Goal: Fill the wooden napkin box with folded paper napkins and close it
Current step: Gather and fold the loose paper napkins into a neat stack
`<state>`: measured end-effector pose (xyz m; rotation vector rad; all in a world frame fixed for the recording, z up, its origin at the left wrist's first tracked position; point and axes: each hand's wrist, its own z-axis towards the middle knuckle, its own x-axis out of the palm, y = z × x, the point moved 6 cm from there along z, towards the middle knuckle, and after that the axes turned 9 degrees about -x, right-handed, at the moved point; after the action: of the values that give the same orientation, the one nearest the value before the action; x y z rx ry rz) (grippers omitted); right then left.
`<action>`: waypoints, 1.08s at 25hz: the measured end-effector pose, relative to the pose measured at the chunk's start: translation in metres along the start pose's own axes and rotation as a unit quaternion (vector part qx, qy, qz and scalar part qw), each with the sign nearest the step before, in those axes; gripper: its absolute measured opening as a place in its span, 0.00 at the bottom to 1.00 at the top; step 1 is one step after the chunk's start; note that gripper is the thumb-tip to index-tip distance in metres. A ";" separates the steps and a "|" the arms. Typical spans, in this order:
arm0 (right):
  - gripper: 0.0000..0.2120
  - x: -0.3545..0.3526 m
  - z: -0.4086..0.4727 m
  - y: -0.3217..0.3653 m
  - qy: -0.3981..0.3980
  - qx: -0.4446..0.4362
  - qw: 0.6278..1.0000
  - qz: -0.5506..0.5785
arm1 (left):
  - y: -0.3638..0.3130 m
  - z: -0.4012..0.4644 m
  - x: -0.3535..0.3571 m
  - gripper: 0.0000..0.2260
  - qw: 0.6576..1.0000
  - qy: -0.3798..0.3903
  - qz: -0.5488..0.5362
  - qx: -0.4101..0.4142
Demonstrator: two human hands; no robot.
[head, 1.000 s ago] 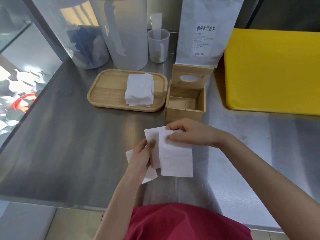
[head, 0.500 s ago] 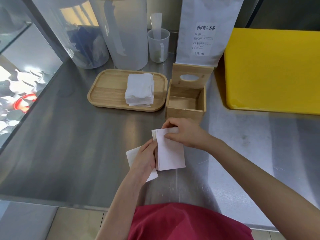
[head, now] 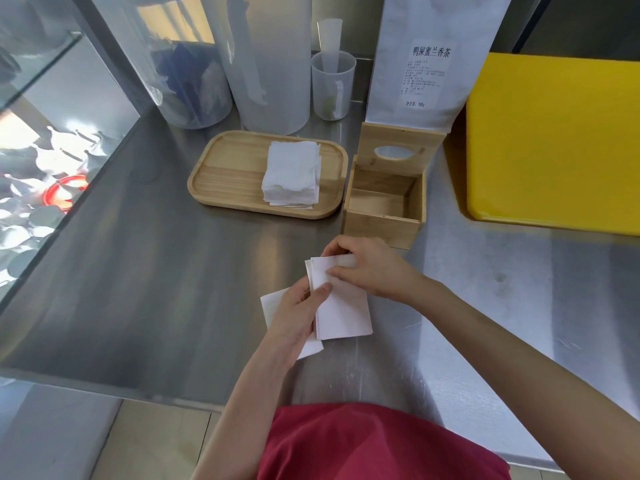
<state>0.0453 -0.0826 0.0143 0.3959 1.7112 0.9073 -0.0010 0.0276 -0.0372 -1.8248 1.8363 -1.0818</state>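
The wooden napkin box [head: 381, 225] stands open on the steel counter, its inside bare, its lid [head: 401, 152] with an oval hole tipped up at the back. Just in front of it both hands hold a folded white paper napkin [head: 343, 313] above the counter. My right hand [head: 367, 268] pinches its top edge. My left hand [head: 294, 317] grips its left side with the thumb on top, and part of the paper sticks out under that hand. A stack of white napkins [head: 291, 174] lies on a wooden tray [head: 225, 174] left of the box.
Behind the tray stand two tall translucent containers [head: 270, 57], a small measuring cup [head: 332, 84] and a white tea bag pouch [head: 429, 57]. A yellow cutting board [head: 554, 140] lies right of the box. A glass pane [head: 52, 126] borders the counter's left edge.
The napkin has been folded narrower, its right half brought over to the left. My right hand moved slightly down and left along the top edge; my left thumb now presses on the fold.
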 end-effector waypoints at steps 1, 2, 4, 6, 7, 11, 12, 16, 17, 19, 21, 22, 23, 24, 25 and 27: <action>0.10 0.000 0.001 0.001 -0.007 -0.004 1.000 0.000 | 0.000 0.000 -0.003 0.10 1.000 -0.006 -0.002 0.000; 0.10 0.000 0.002 0.001 -0.018 -0.007 1.000 -0.002 | 0.001 -0.001 -0.007 0.10 1.000 -0.015 -0.005 -0.002; 0.09 0.000 0.005 0.001 -0.043 -0.006 0.999 -0.006 | 0.001 -0.002 -0.020 0.10 0.999 -0.046 -0.007 -0.007; 0.09 0.000 0.008 -0.004 -0.063 0.007 0.998 -0.004 | -0.001 -0.004 -0.037 0.10 0.996 -0.085 -0.017 -0.008; 0.09 0.002 0.010 -0.007 -0.068 0.015 0.998 0.002 | -0.002 -0.005 -0.046 0.09 0.995 -0.100 -0.026 -0.005; 0.09 0.029 0.016 -0.012 -0.004 0.025 1.000 -0.004 | -0.010 -0.014 -0.074 0.09 0.990 -0.125 -0.053 0.039; 0.10 0.038 0.018 -0.011 0.026 0.022 0.999 -0.027 | -0.011 -0.016 -0.079 0.09 0.988 -0.131 -0.061 0.049; 0.19 0.071 0.022 -0.004 0.119 0.029 0.987 -0.103 | -0.010 -0.021 -0.096 0.08 0.983 -0.148 -0.086 0.068; 0.19 0.076 0.022 -0.003 0.129 0.025 0.982 -0.135 | -0.009 -0.021 -0.099 0.07 0.982 -0.153 -0.090 0.069; 0.19 0.082 0.022 0.001 0.137 0.015 0.969 -0.204 | -0.007 -0.022 -0.104 0.07 0.979 -0.164 -0.100 0.066; 0.17 0.083 0.023 0.003 0.137 0.026 0.963 -0.232 | -0.006 -0.022 -0.108 0.07 0.977 -0.170 -0.107 0.067; 0.16 0.083 0.024 0.003 0.137 0.031 0.961 -0.238 | -0.006 -0.022 -0.109 0.08 0.977 -0.170 -0.107 0.069; 0.14 0.083 0.024 0.004 0.138 0.033 0.959 -0.244 | -0.006 -0.022 -0.109 0.08 0.978 -0.168 -0.106 0.071; 0.13 0.084 0.024 0.004 0.139 0.032 0.958 -0.249 | -0.007 -0.022 -0.109 0.08 0.978 -0.167 -0.106 0.072; 0.13 0.086 0.023 0.005 0.138 0.028 0.957 -0.252 | -0.006 -0.022 -0.109 0.08 0.978 -0.167 -0.107 0.072; 0.12 0.087 0.020 0.005 0.122 0.012 0.962 -0.243 | -0.006 -0.022 -0.109 0.08 0.978 -0.167 -0.107 0.071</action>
<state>0.0332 -0.0141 -0.0414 -0.1309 1.9276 0.5891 0.0007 0.1382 -0.0485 -2.0069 1.3635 -0.8832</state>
